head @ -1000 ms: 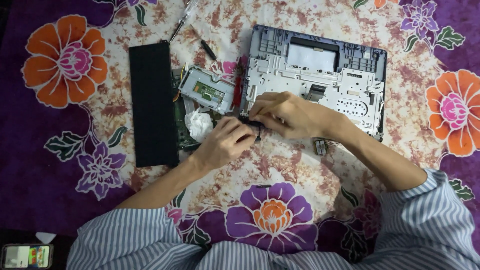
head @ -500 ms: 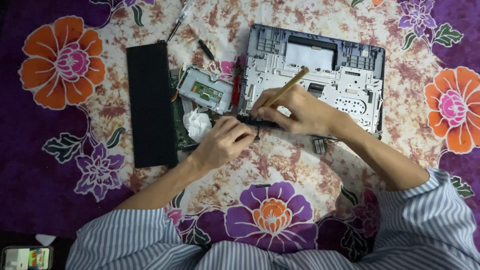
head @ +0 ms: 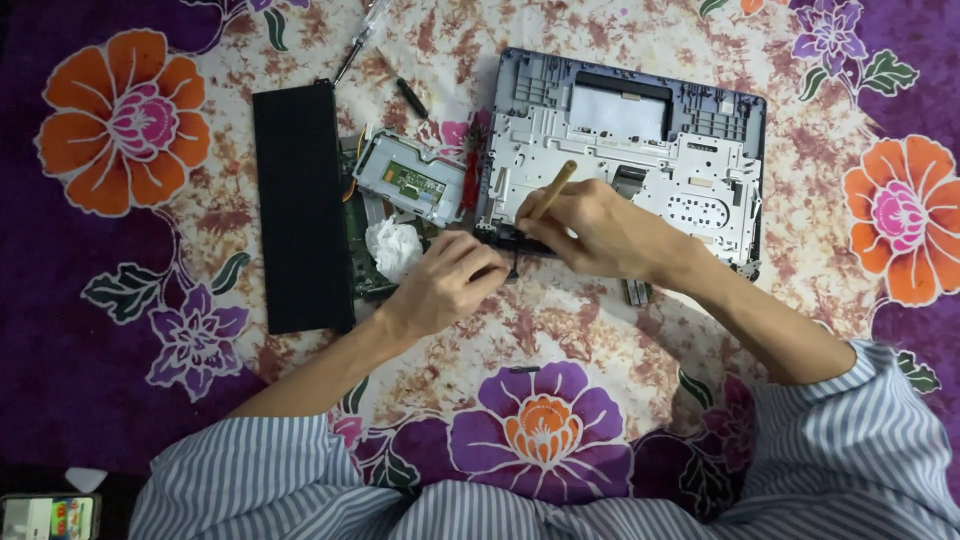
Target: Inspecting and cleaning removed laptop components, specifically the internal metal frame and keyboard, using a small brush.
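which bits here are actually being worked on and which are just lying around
In use: left hand and right hand on a small dark part; wooden-handled brush; laptop chassis.

Lying about: black keyboard panel, touchpad module, crumpled tissue, screwdriver, phone.

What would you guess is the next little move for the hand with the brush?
Probably a short sweep along the dark part. The right hand holds a wooden-handled brush with its tip down at the grey laptop chassis edge, while the left hand pinches that small dark part there.

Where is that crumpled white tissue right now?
In the head view, the crumpled white tissue lies left of the left hand, beside the long black panel.
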